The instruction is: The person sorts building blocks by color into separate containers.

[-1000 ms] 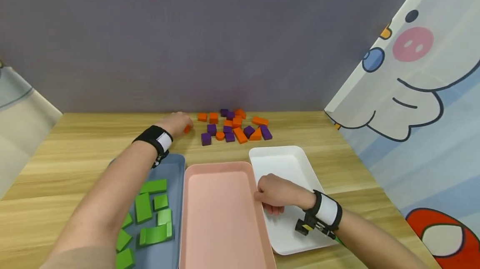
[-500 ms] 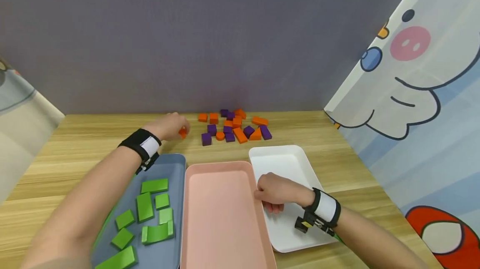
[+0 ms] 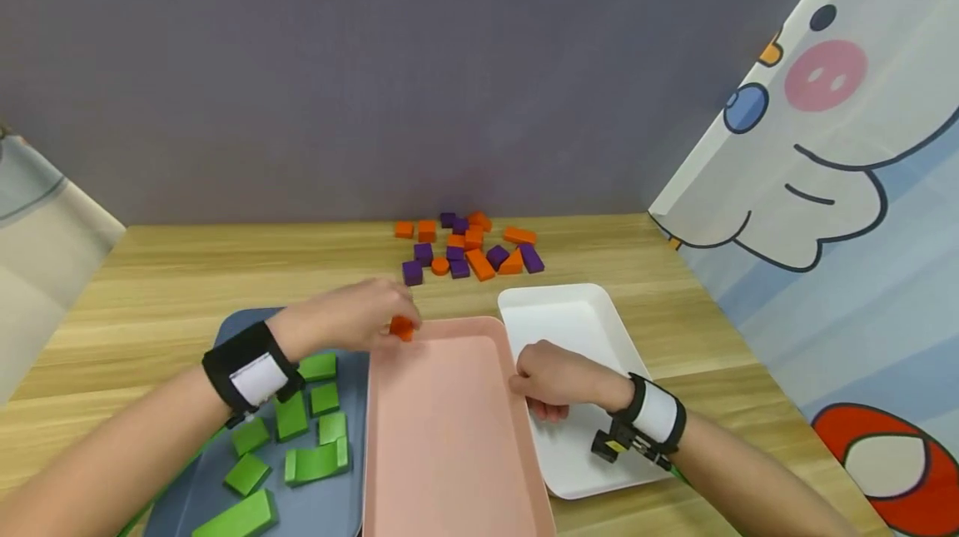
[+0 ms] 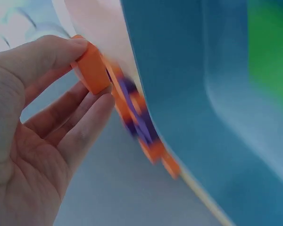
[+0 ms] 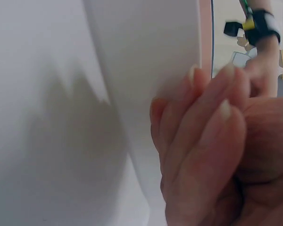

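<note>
My left hand (image 3: 363,316) pinches an orange block (image 3: 401,328) over the far left corner of the pink tray (image 3: 457,324). In the left wrist view the orange block (image 4: 92,68) sits between thumb and fingertips. My right hand (image 3: 558,379) is over the white tray (image 3: 592,294), beside the pink tray's right rim. In the right wrist view its fingers (image 5: 198,141) are loosely curled beside the white tray's wall, and no held thing shows. At the back of the table lie loose orange blocks (image 3: 480,265) and purple blocks (image 3: 530,259).
A blue-grey tray (image 3: 348,512) with several green blocks (image 3: 318,464) stands left of the pink tray, partly under my left forearm. A grey wall (image 3: 390,87) closes off the table's back. A printed panel (image 3: 847,187) stands on the right.
My left hand has carried the orange block from the table's back left, toward me and right, to the pink tray's far corner. My right hand stays in place.
</note>
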`<state>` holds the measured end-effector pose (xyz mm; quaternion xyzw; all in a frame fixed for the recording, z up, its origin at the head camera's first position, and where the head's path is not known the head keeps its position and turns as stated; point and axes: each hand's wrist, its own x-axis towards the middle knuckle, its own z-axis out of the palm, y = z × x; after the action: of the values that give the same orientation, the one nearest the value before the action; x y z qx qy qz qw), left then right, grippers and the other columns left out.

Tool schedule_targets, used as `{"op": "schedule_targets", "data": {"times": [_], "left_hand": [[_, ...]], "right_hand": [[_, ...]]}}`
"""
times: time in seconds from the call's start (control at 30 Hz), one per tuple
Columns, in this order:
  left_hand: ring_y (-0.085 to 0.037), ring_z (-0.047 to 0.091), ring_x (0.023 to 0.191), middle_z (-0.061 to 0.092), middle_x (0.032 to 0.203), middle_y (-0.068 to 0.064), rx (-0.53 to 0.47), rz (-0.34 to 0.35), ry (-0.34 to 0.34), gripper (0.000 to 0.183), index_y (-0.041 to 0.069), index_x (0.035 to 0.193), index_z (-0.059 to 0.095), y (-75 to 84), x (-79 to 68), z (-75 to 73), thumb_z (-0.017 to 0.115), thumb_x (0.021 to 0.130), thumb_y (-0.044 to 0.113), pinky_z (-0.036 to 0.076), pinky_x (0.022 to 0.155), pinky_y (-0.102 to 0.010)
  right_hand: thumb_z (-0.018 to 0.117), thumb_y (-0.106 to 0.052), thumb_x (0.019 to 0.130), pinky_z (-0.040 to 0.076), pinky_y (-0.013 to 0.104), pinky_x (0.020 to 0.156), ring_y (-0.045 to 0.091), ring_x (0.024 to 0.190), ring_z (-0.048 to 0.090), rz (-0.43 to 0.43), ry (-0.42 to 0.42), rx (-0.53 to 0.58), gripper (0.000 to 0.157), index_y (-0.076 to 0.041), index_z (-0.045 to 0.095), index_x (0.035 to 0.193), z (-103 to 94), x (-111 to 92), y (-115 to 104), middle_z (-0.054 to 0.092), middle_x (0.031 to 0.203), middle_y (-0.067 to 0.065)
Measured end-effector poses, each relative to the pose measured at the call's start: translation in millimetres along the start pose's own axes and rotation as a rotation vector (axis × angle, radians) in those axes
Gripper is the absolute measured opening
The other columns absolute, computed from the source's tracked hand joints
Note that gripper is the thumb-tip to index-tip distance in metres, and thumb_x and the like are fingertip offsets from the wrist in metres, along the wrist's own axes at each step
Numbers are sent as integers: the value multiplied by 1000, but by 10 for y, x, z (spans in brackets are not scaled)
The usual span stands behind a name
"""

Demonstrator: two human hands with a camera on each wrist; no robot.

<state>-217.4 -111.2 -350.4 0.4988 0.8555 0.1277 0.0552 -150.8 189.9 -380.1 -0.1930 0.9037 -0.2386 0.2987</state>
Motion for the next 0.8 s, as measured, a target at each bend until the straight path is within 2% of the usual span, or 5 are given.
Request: {"op": "schedule_targets", "data": {"times": [0.13,0.27,0.47,0.6,0.8], "left_hand": [[-8,52,79,62,90,5,37,9,-76,16,17,96,71,288,-41,121,73,81,13,50,74,-25],[-6,47,74,57,83,8,80,-1,-130,13,21,89,69,445,-65,205,74,80,12,46,71,-23],[-6,40,65,47,72,8,138,52,-175,16,20,77,65,520,-92,298,74,74,6,37,62,-20],[-7,38,63,44,69,8,146,59,-185,23,19,70,61,534,-124,340,74,68,1,35,59,-20],[-7,39,62,44,67,8,86,12,-207,28,17,63,58,532,-110,368,70,66,-7,36,58,-20]], "right_hand": [[47,-18,94,45,29,38,11,33,50,9,-5,-7,45,-10,61,51,-24,-8,5,54,42,-3],[46,-17,94,45,28,38,10,34,50,15,-10,-8,45,-10,61,52,-32,-13,5,53,42,-3],[46,-16,93,45,29,38,10,33,50,3,-9,-2,45,-9,61,51,-26,-8,1,53,41,-2],[46,-16,92,46,30,38,10,33,50,1,-11,6,44,-9,61,51,-25,-2,-4,53,41,-3],[46,-15,92,46,30,38,10,33,50,-1,-12,1,44,-8,61,51,-25,0,-6,53,42,-2]]}}
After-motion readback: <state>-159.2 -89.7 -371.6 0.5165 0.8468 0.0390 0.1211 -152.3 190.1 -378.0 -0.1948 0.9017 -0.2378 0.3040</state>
